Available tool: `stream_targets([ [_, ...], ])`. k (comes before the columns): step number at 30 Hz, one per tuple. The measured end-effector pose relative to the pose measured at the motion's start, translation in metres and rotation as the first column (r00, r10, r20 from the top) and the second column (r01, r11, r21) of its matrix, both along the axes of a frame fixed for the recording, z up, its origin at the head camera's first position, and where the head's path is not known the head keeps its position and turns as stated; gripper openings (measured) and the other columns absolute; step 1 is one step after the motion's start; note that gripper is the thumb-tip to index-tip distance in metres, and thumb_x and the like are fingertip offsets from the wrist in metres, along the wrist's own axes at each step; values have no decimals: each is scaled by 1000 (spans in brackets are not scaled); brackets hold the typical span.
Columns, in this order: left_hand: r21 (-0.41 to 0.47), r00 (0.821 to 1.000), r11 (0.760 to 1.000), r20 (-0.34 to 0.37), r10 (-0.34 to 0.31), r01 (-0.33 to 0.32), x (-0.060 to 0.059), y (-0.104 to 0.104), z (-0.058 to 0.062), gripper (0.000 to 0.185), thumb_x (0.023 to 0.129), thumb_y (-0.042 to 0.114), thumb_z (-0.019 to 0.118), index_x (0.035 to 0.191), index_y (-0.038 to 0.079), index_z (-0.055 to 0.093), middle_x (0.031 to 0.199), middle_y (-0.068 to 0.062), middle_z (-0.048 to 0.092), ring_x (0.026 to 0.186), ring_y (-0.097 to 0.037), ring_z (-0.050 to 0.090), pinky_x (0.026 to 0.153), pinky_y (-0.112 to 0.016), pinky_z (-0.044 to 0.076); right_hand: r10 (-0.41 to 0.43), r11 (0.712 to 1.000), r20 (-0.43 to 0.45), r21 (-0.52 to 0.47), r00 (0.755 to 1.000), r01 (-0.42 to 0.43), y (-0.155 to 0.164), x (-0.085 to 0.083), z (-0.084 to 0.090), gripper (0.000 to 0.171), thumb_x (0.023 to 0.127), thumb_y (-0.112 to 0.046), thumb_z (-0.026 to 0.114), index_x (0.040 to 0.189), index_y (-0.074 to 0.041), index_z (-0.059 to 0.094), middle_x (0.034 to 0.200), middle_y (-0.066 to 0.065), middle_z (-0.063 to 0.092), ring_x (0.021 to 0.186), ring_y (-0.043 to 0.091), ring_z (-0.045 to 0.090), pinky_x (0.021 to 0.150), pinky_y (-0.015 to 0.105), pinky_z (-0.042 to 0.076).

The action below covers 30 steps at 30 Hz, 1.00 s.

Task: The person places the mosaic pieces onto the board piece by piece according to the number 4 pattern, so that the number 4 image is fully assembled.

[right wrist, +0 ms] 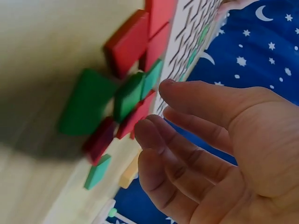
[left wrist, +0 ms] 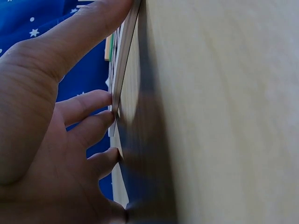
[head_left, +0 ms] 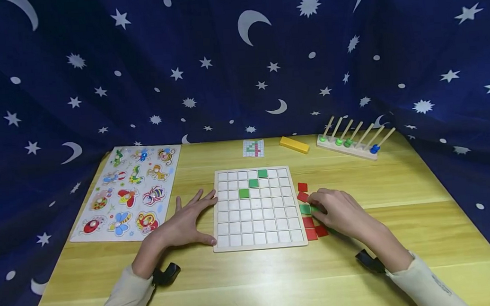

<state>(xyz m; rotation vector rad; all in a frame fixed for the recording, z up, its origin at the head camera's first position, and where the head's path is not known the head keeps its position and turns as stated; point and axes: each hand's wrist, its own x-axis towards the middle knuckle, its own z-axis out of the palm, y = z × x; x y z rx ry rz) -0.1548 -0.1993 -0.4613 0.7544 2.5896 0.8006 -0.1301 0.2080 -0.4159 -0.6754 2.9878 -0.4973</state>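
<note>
I see the left hand [head_left: 187, 221] lying flat on the tabletop [head_left: 403, 218], its grip apart, with straight fingers [left wrist: 88, 105] touching the 9 o'clock edge of the grid board [head_left: 255, 209]. The right hand [head_left: 338, 210] hovers over the loose red and green tiles [right wrist: 128, 95] clustered just beside the board's 3 o'clock edge; its grip is apart too, fingers relaxed and clamped on nothing in the wrist view. Three green tiles [head_left: 253, 183] sit diagonally in the board's cells toward 12 o'clock.

Starry blue cloth [head_left: 239, 68] drapes behind wooden table [head_left: 404, 236].
</note>
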Motion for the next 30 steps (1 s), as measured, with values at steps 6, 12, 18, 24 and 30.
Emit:
stream_targets([
  [6,9,1000,1000,-1,2,-2,0,-1,0,106,68,52,88,155,18,39,166,2,18,152,-31,5,104,-76,-13,11,1000,-19,17,1000,-11,9,3,-7,20,78,-2,81,95,-9,73,82,-1,63,65,11,48,57,30,43],
  [12,10,1000,1000,1,1,-1,0,-1,2,107,68,52,88,155,17,38,166,3,18,152,-31,5,105,-76,-12,6,1000,-14,27,1000,-5,10,2,-11,21,77,-3,82,95,-8,73,83,0,63,66,12,48,57,30,43],
  [18,5,1000,1000,3,-1,1,-1,-1,1,107,69,52,88,156,17,37,166,3,17,152,-30,4,106,-75,-12,20,999,-23,46,1000,-19,11,2,-11,23,74,-4,83,94,-8,73,82,-1,61,64,12,48,56,31,44],
  [24,3,1000,1000,1,-2,2,-1,-1,1,106,69,52,88,156,18,37,166,3,17,152,-29,4,106,-75,-12,22,999,-37,44,999,-20,8,0,-8,25,74,-6,83,97,-7,74,83,-1,59,63,11,47,55,29,43],
  [30,7,1000,1000,-5,-5,5,-1,-1,1,106,69,52,88,156,18,37,166,1,17,152,-31,5,106,-75,-12,49,999,-52,8,997,-48,-3,-2,-6,27,74,-6,83,99,-6,74,82,-1,58,62,10,46,54,26,41],
])
